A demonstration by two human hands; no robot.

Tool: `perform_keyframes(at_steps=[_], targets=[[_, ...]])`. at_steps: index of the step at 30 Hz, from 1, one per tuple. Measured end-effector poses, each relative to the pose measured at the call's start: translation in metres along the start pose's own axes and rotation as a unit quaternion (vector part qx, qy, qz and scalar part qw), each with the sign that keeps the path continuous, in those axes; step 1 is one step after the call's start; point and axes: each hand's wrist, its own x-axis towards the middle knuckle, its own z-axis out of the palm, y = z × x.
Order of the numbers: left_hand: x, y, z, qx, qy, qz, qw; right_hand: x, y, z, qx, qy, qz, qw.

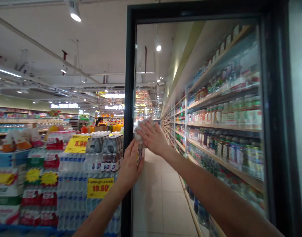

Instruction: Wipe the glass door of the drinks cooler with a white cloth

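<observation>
A glass door (pixel 165 184) in a black frame (pixel 129 82) stands open in front of me. Flat against the pane near its left side, my right hand (pixel 154 136) presses a pale, crumpled cloth (pixel 141 128), fingers pointing up and left. Just below and to the left, my left hand (pixel 131 166) is at the frame's left upright, its fingers curled around the edge. A small printed patch shows on the glass between this hand's fingers and thumb, partly covered.
Shelves of bottles (pixel 225 144) appear along the right, through or mirrored in the glass; I cannot tell which. Left of the door stand stacked packs of bottled drinks (pixel 72 184) with yellow price signs (pixel 100 188). A person (pixel 99 121) is far back.
</observation>
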Motion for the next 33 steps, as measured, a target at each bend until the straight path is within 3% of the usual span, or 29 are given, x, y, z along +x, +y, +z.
perform_keyframes(at_steps=[2,4,6,10,12,14,16,18,20,22,24,27,28,30,33], targets=[[0.012,-0.004,0.003,-0.004,-0.005,-0.012,1.0,0.032,0.021,-0.018,-0.026,0.028,0.088,0.995],[0.018,-0.007,0.007,0.0,-0.018,-0.014,1.0,0.041,0.034,-0.029,-0.048,0.048,0.127,0.99],[0.018,-0.007,0.01,0.024,-0.031,0.001,0.999,0.022,0.037,-0.031,-0.065,0.06,0.122,0.989],[0.011,-0.005,0.014,0.107,-0.044,0.053,0.992,-0.052,0.056,-0.031,-0.1,0.052,0.063,0.992],[0.009,-0.001,0.015,0.14,-0.042,0.06,0.987,-0.078,0.084,-0.04,-0.133,0.08,0.163,0.974],[0.011,0.007,0.018,0.162,-0.035,0.048,0.985,-0.091,0.11,-0.052,-0.163,0.132,0.314,0.926],[0.016,0.02,0.023,0.175,-0.036,0.037,0.983,-0.097,0.119,-0.06,-0.181,0.161,0.394,0.887],[0.023,0.036,0.031,0.184,-0.051,0.031,0.981,-0.102,0.108,-0.058,-0.187,0.149,0.361,0.901],[0.029,0.05,0.038,0.193,-0.053,0.02,0.98,-0.112,0.091,-0.05,-0.182,0.112,0.258,0.942],[0.032,0.06,0.043,0.204,-0.044,0.004,0.978,-0.126,0.084,-0.046,-0.175,0.091,0.186,0.962],[0.032,0.065,0.044,0.21,-0.043,0.001,0.977,-0.142,0.094,-0.049,-0.183,0.112,0.233,0.949],[0.031,0.067,0.042,0.212,-0.049,0.004,0.976,-0.154,0.112,-0.056,-0.193,0.171,0.403,0.878],[0.031,0.067,0.041,0.211,-0.05,0.004,0.976,-0.154,0.11,-0.056,-0.19,0.183,0.425,0.866],[0.03,0.067,0.04,0.209,-0.048,0.002,0.977,-0.149,0.091,-0.047,-0.177,0.182,0.384,0.888],[0.03,0.068,0.04,0.205,-0.045,0.003,0.978,-0.146,0.055,-0.031,-0.144,0.126,0.244,0.951]])
